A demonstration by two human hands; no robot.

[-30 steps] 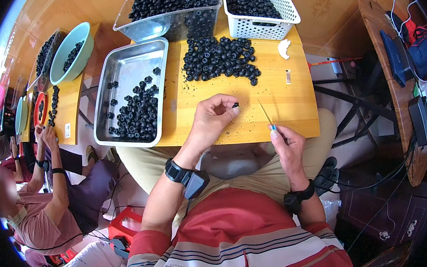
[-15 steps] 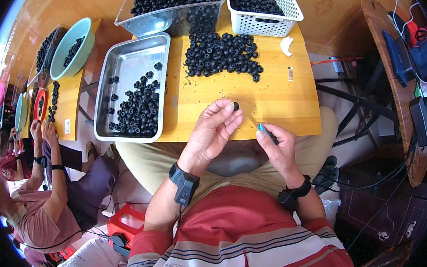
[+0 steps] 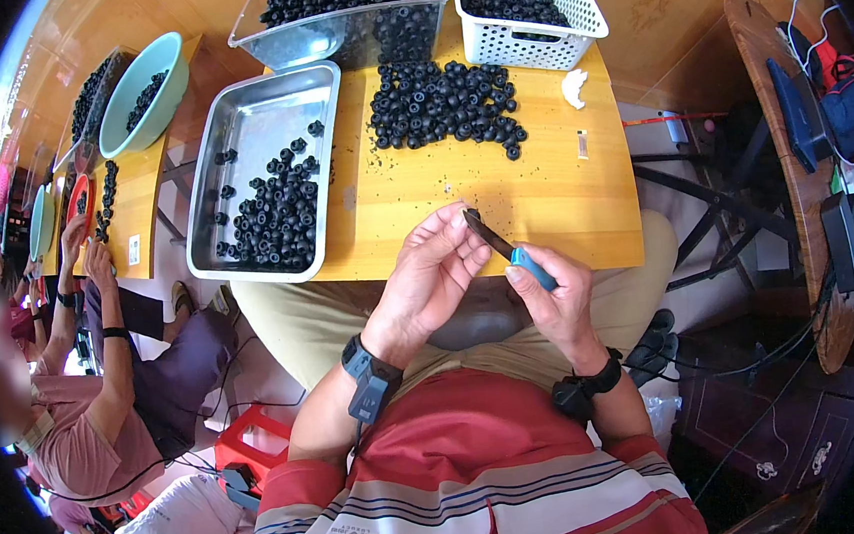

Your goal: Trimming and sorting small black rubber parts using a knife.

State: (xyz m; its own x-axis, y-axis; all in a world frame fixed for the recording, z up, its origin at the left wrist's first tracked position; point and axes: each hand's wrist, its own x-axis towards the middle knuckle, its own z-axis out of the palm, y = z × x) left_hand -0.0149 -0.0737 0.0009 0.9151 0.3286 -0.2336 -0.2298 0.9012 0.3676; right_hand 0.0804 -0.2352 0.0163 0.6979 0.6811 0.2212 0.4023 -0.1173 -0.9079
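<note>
A: Right hand (image 3: 558, 297)?
B: Fingers closed round a blue-handled knife (image 3: 508, 248), blade angled up-left.
A: Left hand (image 3: 435, 276)?
B: Fingertips pinched on a small dark fruit (image 3: 470, 214) at the blade tip, just over the wooden surface (image 3: 552, 192) near edge.
A: Around?
B: Loose fruit pile (image 3: 444, 100), metal tray (image 3: 269, 169) left, white basket (image 3: 527, 3) behind.

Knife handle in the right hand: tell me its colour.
Blue. The knife handle shows in the head view, gripped in the right hand.
</note>
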